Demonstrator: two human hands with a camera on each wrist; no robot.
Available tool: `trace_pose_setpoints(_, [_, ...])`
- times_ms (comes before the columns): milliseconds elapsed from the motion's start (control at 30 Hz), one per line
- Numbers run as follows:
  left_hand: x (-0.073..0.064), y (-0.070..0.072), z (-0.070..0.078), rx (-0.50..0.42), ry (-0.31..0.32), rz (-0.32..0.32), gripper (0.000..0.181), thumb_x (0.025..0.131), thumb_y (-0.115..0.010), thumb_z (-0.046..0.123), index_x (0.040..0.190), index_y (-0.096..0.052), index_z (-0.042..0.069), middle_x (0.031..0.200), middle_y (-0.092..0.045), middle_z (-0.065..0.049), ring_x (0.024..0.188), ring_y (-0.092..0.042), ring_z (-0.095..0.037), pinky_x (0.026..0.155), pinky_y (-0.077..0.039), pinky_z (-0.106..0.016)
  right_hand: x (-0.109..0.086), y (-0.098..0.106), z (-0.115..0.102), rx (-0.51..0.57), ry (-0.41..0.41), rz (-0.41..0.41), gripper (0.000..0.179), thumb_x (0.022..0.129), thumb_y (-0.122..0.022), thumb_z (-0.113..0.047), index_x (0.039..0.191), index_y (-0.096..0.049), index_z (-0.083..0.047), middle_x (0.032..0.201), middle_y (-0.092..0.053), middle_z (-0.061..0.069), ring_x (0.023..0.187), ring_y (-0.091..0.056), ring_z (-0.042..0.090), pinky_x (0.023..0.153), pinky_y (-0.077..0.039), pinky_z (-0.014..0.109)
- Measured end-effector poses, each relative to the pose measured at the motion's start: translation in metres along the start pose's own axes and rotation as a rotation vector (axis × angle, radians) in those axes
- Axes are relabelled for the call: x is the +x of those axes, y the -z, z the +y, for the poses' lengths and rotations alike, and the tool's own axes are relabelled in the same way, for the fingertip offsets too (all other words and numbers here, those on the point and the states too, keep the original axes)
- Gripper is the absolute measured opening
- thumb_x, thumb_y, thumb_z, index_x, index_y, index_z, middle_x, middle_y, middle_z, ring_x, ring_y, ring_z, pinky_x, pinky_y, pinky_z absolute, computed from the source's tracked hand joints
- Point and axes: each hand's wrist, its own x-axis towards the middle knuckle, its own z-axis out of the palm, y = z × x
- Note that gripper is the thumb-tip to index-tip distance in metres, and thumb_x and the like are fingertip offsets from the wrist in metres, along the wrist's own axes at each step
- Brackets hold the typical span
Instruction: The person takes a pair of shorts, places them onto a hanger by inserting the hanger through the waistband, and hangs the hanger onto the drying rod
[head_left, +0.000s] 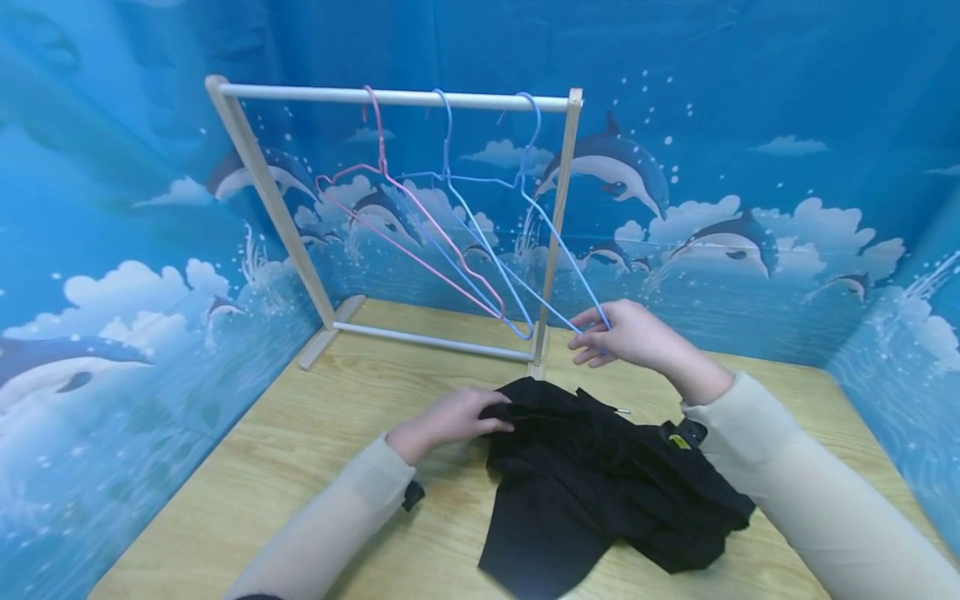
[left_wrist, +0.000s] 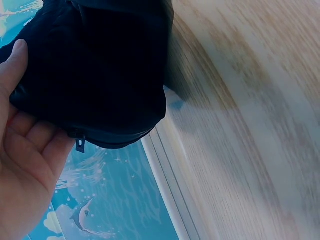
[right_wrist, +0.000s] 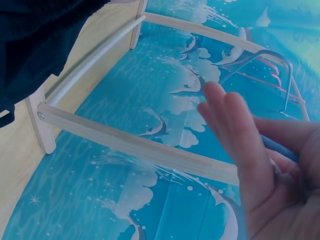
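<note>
A black garment [head_left: 570, 467] lies bunched on the wooden table, with a metal-tipped cord at its far side. My left hand [head_left: 457, 417] grips its upper left edge, thumb on top and fingers beneath. The left wrist view shows a small zipper pull [left_wrist: 80, 144] hanging beside those fingers. Above the garment, my right hand [head_left: 626, 333] holds the lower right corner of a blue hanger [head_left: 537, 129], whose hook is still over the rack's top bar. That hanger tilts toward me. In the right wrist view its blue wire [right_wrist: 280, 147] passes between thumb and fingers.
The wooden rack [head_left: 270, 196] with white bars stands at the back of the table [head_left: 315, 467]. A pink hanger [head_left: 381, 142] and a second blue hanger [head_left: 447, 142] hang left of the held one. Behind is a dolphin-print curtain [head_left: 750, 167].
</note>
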Motion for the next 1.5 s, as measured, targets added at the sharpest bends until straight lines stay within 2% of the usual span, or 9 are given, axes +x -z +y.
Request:
trace_pose_setpoints(467, [-0.001, -0.002, -0.002, 0.007, -0.008, 0.007, 0.026, 0.091, -0.067, 0.028, 0.111, -0.069, 0.011, 0.108, -0.072, -0.002, 0.098, -0.068, -0.016, 0.088, -0.054, -0.031, 0.001, -0.004, 0.001, 0.060, 0.008, 0.037, 0.036, 0.102, -0.043, -0.006, 0.134, -0.045, 0.011, 0.117, -0.064, 0.029, 0.089, -0.072, 0.024, 0.079, -0.059, 0.032])
trace_pose_setpoints(767, [0.000, -0.003, -0.003, 0.003, -0.022, 0.016, 0.024, 0.092, -0.067, 0.026, 0.110, -0.069, 0.011, 0.106, -0.073, -0.002, 0.096, -0.068, -0.016, 0.087, -0.054, -0.031, -0.003, -0.004, -0.004, 0.051, 0.042, 0.085, 0.036, 0.102, -0.044, -0.007, 0.135, -0.046, 0.009, 0.116, -0.064, 0.029, 0.092, -0.072, 0.028, 0.081, -0.058, 0.035])
trace_pose_setpoints(1033, [0.001, -0.004, -0.005, -0.010, -0.031, 0.016, 0.023, 0.092, -0.066, 0.026, 0.110, -0.069, 0.012, 0.106, -0.073, -0.001, 0.096, -0.068, -0.015, 0.087, -0.054, -0.030, -0.006, -0.002, -0.007, 0.058, 0.059, 0.105, 0.037, 0.102, -0.046, -0.008, 0.135, -0.047, 0.009, 0.116, -0.065, 0.028, 0.092, -0.072, 0.029, 0.077, -0.059, 0.030])
trace_pose_setpoints(1500, [0.003, -0.003, -0.003, -0.032, -0.007, 0.001, 0.024, 0.093, -0.066, 0.025, 0.112, -0.069, 0.010, 0.108, -0.072, -0.002, 0.099, -0.068, -0.016, 0.090, -0.054, -0.031, -0.017, 0.004, -0.005, 0.075, 0.091, 0.136, 0.037, 0.102, -0.048, -0.011, 0.135, -0.047, 0.006, 0.118, -0.065, 0.027, 0.090, -0.072, 0.026, 0.077, -0.059, 0.031])
